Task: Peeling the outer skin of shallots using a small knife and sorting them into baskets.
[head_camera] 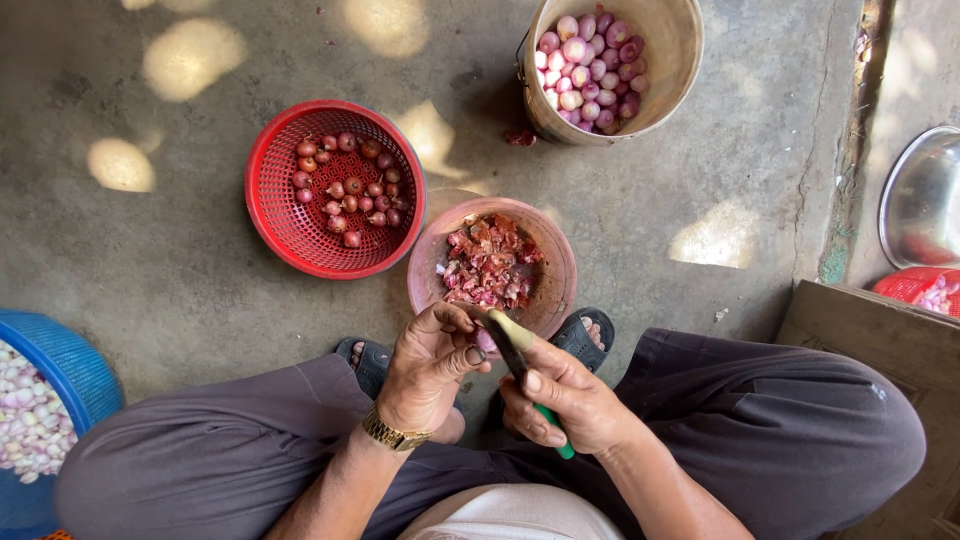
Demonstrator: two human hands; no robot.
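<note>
My left hand (432, 368), with a gold watch on the wrist, is closed around a small shallot (486, 341) just over the near rim of a pink bowl (560, 262) that holds reddish shallot skins. My right hand (567, 402) grips a green-handled knife (516, 352), whose blade touches the shallot. A red basket (275, 210) with several unpeeled shallots stands to the left of the bowl. Farther off, a beige bucket (672, 60) holds several peeled pale-purple shallots.
I sit low on a concrete floor, knees spread, sandalled feet beside the bowl. A blue basket (70, 372) of peeled shallots is at the far left. A metal basin (915, 200), a red basket (915, 285) and a wooden board (880, 335) are at the right.
</note>
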